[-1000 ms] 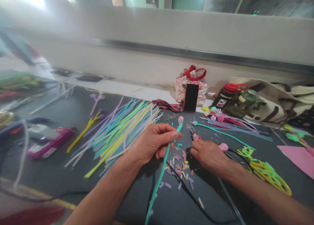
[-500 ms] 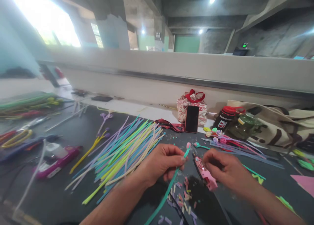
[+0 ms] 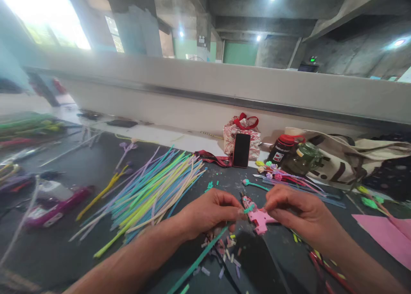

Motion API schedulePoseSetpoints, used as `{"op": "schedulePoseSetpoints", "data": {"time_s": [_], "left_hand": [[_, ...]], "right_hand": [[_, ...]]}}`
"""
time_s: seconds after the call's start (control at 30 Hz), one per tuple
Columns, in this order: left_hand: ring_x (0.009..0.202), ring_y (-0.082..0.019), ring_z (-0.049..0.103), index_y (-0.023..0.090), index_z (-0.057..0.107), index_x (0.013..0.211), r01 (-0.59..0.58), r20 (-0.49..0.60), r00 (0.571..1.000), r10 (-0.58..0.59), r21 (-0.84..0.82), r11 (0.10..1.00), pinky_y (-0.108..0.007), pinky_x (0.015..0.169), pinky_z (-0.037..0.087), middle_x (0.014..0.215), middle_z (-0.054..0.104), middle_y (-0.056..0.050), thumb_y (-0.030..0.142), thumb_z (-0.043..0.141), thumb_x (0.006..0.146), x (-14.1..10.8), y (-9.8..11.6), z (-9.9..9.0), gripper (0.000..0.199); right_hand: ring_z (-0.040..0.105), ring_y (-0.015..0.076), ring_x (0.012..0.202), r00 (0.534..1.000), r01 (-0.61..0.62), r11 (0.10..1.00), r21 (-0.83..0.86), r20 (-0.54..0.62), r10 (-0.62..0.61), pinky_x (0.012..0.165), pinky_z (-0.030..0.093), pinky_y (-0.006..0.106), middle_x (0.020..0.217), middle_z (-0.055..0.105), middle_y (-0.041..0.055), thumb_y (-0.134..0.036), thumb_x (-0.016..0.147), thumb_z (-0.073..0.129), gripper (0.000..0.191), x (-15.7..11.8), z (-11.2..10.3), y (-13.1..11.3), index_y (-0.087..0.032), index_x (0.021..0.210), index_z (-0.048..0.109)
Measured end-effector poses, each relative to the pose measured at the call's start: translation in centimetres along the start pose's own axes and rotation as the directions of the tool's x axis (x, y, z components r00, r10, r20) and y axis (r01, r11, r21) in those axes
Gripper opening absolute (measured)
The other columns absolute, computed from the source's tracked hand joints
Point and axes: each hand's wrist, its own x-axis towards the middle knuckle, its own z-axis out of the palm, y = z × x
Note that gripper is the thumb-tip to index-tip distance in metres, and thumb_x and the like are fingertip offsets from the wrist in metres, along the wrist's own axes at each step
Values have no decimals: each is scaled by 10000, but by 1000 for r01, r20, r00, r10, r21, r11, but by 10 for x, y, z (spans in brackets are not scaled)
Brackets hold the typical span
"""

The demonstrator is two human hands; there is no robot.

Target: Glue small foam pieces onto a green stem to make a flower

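Note:
My left hand [image 3: 213, 210] is closed in a pinch on a teal pipe cleaner [image 3: 202, 255]. Its long tail runs down toward the lower edge, and its short end pokes out past my fingertips to the right. Just beyond that end lies a pink glue gun [image 3: 259, 219], nozzle pointing away from me. My right hand [image 3: 293, 206] hovers at the glue gun's right side, thumb and fingers pressed together; whatever they may hold is too small to make out. A teal pipe cleaner with a curled tip [image 3: 252, 183] rests behind the glue gun.
Many coloured pipe cleaners [image 3: 154, 191] are spread at left. Cut scraps [image 3: 229, 253] litter the front. A phone [image 3: 241, 150] leans on a patterned bag [image 3: 228, 135]. Bottles [image 3: 280, 150] and finished-looking flower stems [image 3: 272, 170] are at right, with pink paper [image 3: 382, 238].
My left hand has turned the teal pipe cleaner's short end down and to the right, beside the glue gun. My right hand has closed its fingers more tightly. The view has shifted slightly.

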Motion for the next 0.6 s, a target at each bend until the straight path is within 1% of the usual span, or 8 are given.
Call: {"op": "schedulePoseSetpoints", "data": {"time_s": [0.1,0.13,0.2,0.27,0.37,0.47,0.6], "left_hand": [[352,-12,325,126,655,689,-11,34,999,10,21,1000,-156,340,202,547,582,25,290,634,657,1,3,3,169],[366,-15,334,125,665,706,-9,41,999,9,19,1000,-158,350,203,553,590,23,263,629,654,1,4,4,152],[390,-27,367,128,685,769,12,46,999,-12,8,1000,-162,368,218,549,598,21,235,626,640,2,3,6,178],[430,-50,427,128,693,788,30,46,999,-30,-8,1000,-168,404,275,540,604,17,221,633,615,2,1,7,206],[485,-80,488,129,685,721,28,47,999,-26,-39,999,-194,487,368,536,606,16,215,642,583,3,-3,9,169],[471,-77,481,133,657,680,27,56,998,-25,-36,999,-194,471,366,531,586,25,230,634,584,1,-6,12,138],[432,-65,454,146,644,732,29,55,998,-32,61,998,-184,453,368,496,523,53,263,607,628,-4,-8,17,161]], "right_hand": [[537,130,688,1000,12,992,124,16,-14,618,399,230,730,585,3,-195,790,590,62,-6,-3,0,-215,752,634],[534,128,685,1000,7,988,156,15,-9,613,398,228,723,586,1,-198,784,603,50,-8,-3,0,-217,751,636],[526,127,674,1000,-15,979,205,15,12,605,393,228,706,582,-6,-200,769,625,28,-11,-4,1,-221,753,637],[520,125,668,999,-33,969,244,16,30,604,390,229,698,573,-14,-198,753,643,31,-13,-3,3,-228,751,638],[522,128,685,999,-35,956,293,23,30,613,394,229,713,575,-17,-185,740,653,56,-16,0,6,-239,737,641],[535,134,708,998,-53,961,271,56,39,641,402,238,743,593,-10,-172,754,634,68,-18,5,8,-239,750,648],[540,135,730,997,-63,980,189,47,55,650,400,230,751,605,-11,-182,774,612,69,-21,12,10,-240,785,648]]}}
